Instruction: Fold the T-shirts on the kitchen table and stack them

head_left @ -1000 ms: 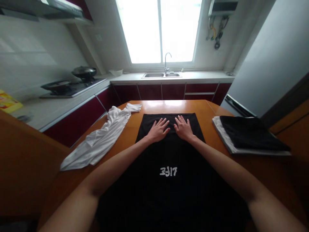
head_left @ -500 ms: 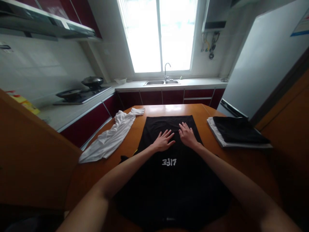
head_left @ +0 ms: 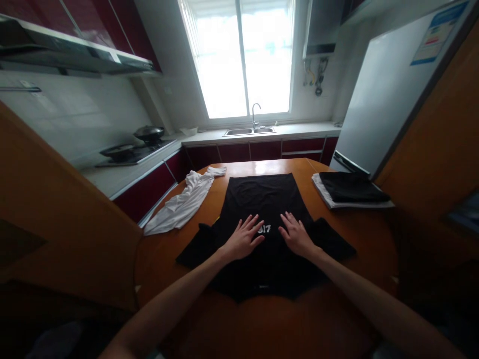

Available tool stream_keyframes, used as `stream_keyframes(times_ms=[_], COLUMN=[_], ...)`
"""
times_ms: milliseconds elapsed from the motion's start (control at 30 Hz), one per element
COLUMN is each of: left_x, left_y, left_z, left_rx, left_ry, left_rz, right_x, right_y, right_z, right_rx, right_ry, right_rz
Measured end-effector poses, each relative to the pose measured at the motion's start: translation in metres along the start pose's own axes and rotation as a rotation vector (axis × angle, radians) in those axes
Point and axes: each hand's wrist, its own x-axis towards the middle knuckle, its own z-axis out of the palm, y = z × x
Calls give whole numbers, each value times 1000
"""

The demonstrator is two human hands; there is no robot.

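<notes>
A black T-shirt (head_left: 267, 199) lies spread flat in the middle of the round tabletop (head_left: 262, 324), with both sleeves sticking out. The left hand (head_left: 243, 238) and the right hand (head_left: 297, 236) rest on it, open and flat, holding nothing. It looks soft, thin and light, easy to pinch at a sleeve or edge; a white shirt (head_left: 185, 202) lies to the left, a folded pile (head_left: 350, 189) to the right.

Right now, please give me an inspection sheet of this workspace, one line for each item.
Surface: wooden table, bare near edge.
Job's things: black T-shirt spread flat, sleeves out, white print partly covered.
Clutter: crumpled white shirt at left; folded stack at right.
Grippers: left hand and right hand flat on the black T-shirt, fingers spread.
Cables: hoses under wall heater.
Surroundings: sink, stove, fridge.
</notes>
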Motion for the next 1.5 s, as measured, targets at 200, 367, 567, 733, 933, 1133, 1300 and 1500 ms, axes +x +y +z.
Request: stream_keyframes(times_ms=[200,367,567,733,933,1133,1300,1500], left_x=[1,15,3,-17,-19,-24,-22,-20], left_y=[2,5,2,10,6,1,11,13], left_z=[6,4,11,6,7,13,5,7], left_rx=[-4,-39,-122,-207,-262,-296,-254,-178], left_ry=[-58,254,403,429,415,401,396,375], left_rz=[-70,-98,-63,-44,-95,-125,-99,-37], right_x=[2,14,9,-2,-15,-18,-17,-7], right_y=[-12,-35,-25,-20,-27,-29,-29,-27], right_z=[-1,1,21,23,22,20,21,20], right_rx=[-124,-25,82,211,365,395,394,368], right_ry=[-86,130,169,254,325,343,350,408], right_rz=[27,-23,-119,-176,-152,-117,-158,-205])
